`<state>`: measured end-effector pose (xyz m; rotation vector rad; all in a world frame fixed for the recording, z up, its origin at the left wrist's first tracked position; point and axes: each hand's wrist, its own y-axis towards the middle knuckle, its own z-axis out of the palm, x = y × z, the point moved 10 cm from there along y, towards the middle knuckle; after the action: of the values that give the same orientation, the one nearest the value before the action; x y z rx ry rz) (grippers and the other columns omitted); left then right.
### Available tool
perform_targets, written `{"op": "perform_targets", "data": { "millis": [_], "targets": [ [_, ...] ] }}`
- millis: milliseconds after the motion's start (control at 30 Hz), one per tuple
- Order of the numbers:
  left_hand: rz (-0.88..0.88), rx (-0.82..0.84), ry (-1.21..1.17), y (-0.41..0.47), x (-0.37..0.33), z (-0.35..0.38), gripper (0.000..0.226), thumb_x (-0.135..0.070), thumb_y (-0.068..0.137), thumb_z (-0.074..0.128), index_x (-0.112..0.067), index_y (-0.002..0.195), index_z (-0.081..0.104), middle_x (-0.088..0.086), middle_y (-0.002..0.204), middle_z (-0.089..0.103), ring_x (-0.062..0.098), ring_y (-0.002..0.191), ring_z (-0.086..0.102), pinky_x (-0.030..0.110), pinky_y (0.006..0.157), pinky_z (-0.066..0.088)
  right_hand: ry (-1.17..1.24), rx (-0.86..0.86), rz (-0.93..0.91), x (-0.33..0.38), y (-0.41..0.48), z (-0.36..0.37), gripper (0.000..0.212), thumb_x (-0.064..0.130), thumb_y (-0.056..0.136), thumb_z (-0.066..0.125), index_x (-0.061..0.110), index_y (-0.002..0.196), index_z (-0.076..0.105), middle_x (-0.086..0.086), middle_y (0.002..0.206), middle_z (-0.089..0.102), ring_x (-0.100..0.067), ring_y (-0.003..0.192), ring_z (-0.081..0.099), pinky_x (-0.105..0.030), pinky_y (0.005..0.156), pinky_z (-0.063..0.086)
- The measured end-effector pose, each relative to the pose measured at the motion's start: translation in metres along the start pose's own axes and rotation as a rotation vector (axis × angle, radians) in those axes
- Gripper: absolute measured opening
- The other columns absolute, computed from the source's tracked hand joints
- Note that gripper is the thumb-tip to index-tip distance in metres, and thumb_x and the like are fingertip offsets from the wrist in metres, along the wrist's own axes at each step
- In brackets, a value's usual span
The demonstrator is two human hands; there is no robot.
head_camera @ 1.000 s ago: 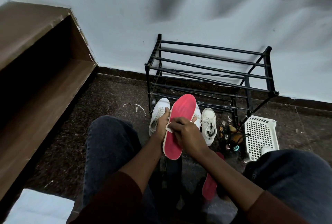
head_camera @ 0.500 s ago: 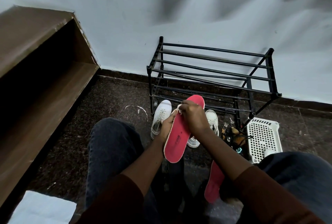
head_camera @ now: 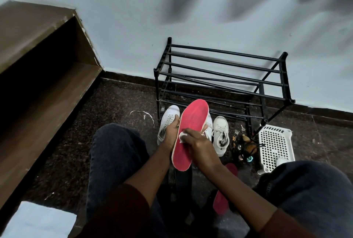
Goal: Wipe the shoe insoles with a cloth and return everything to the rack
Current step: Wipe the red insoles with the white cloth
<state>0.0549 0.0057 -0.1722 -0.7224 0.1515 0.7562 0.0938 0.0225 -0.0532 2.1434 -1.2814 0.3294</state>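
- Left hand [head_camera: 172, 132] reaches forward between the knees and grips the left edge of the red insole [head_camera: 193, 121]. Its fingers are clamped round the back, mostly hidden.
- Right hand [head_camera: 198, 142] lies across the insole's middle, fingers curled down on a white cloth [head_camera: 182, 135].
- The insole is held above the floor [head_camera: 118, 108], red face up. Its long axis points away, toe tilted right toward the black rack [head_camera: 219, 77].
- The cloth is largely covered, and the forearm cuts off a second insole [head_camera: 221, 201].
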Motion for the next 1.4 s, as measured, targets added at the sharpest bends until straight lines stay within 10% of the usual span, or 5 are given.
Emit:
{"op": "perform_targets", "data": {
  "millis": [133, 300, 400, 767, 1400],
  "targets": [
    [0.062, 0.022, 0.072, -0.001, -0.005, 0.001, 0.079, -0.058, 0.090, 0.045, 0.006, 0.137, 0.042, 0.027, 0.130, 0.050, 0.036, 0.121, 0.048, 0.046, 0.113, 0.030, -0.111, 0.083, 0.030, -0.009, 0.008, 0.004, 0.015, -0.003, 0.072, 0.067, 0.000, 0.087, 0.067, -0.015, 0.102, 0.066, -0.032, 0.080, 0.065, -0.034, 0.058, 0.055],
    [0.085, -0.001, 0.055, -0.002, -0.006, 0.002, 0.049, -0.043, 0.092, 0.043, -0.001, 0.095, 0.069, 0.013, 0.073, 0.069, 0.023, 0.062, 0.068, 0.028, 0.056, 0.056, -0.172, 0.073, 0.191, -0.048, 0.035, -0.012, 0.014, 0.005, 0.086, 0.055, -0.003, 0.085, 0.067, -0.015, 0.108, 0.064, -0.032, 0.091, 0.061, -0.034, 0.065, 0.050],
    [0.109, -0.002, 0.004, -0.001, -0.008, 0.003, 0.051, -0.044, 0.093, 0.038, 0.000, 0.108, 0.060, 0.014, 0.076, 0.069, 0.024, 0.062, 0.068, 0.029, 0.054, 0.056, -0.130, 0.037, 0.226, -0.052, 0.040, -0.016, 0.012, 0.002, 0.083, 0.057, -0.001, 0.079, 0.068, -0.012, 0.102, 0.065, -0.030, 0.088, 0.061, -0.033, 0.062, 0.048],
    [0.082, -0.005, 0.032, 0.003, -0.010, -0.006, 0.075, -0.056, 0.095, 0.032, 0.006, 0.085, 0.073, 0.020, 0.081, 0.069, 0.030, 0.070, 0.069, 0.036, 0.066, 0.059, -0.045, -0.024, 0.009, 0.006, 0.000, -0.002, 0.016, -0.003, 0.066, 0.059, 0.006, 0.076, 0.069, -0.008, 0.095, 0.069, -0.028, 0.069, 0.065, -0.029, 0.053, 0.054],
    [0.121, -0.090, 0.084, 0.001, -0.011, -0.016, 0.067, -0.056, 0.096, 0.028, 0.002, 0.120, 0.055, 0.018, 0.102, 0.064, 0.030, 0.091, 0.062, 0.042, 0.087, 0.048, -0.334, 0.052, 0.152, -0.032, 0.015, -0.003, 0.011, -0.001, 0.067, 0.074, 0.006, 0.074, 0.071, -0.004, 0.084, 0.068, -0.030, 0.068, 0.060, -0.022, 0.040, 0.032]
  ]
}}
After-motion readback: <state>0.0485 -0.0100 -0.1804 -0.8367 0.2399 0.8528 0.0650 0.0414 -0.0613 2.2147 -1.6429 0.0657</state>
